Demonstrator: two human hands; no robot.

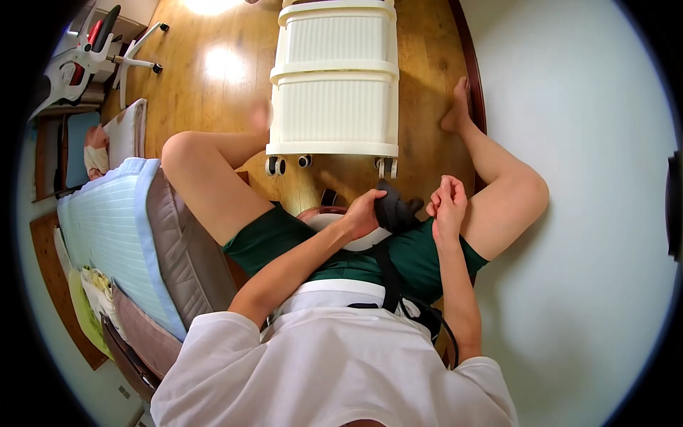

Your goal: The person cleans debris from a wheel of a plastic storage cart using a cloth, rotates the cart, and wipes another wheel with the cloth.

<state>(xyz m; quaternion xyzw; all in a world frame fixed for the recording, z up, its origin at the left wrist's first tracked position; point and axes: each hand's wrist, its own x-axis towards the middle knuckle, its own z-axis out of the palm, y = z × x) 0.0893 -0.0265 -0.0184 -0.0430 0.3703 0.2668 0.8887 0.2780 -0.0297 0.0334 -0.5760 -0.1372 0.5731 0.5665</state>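
Note:
My left hand (363,215) is closed on the edge of a dark, bunched cloth item (395,208), which hangs over my lap between my thighs. To the right of the cloth, my right hand (448,206) is raised with its fingers curled and pressed together. Whatever those fingers may hold is too small or hidden to make out. A small gap separates this hand from the cloth. Below the left hand, a pale rounded surface (366,238) shows between my green shorts.
A white wheeled drawer unit (334,107) stands between my legs on the wooden floor (192,92). The bed (107,228) is at the left, a white-framed chair (89,60) at the upper left, and a pale wall (583,213) at the right. A black strap (390,277) crosses my lap.

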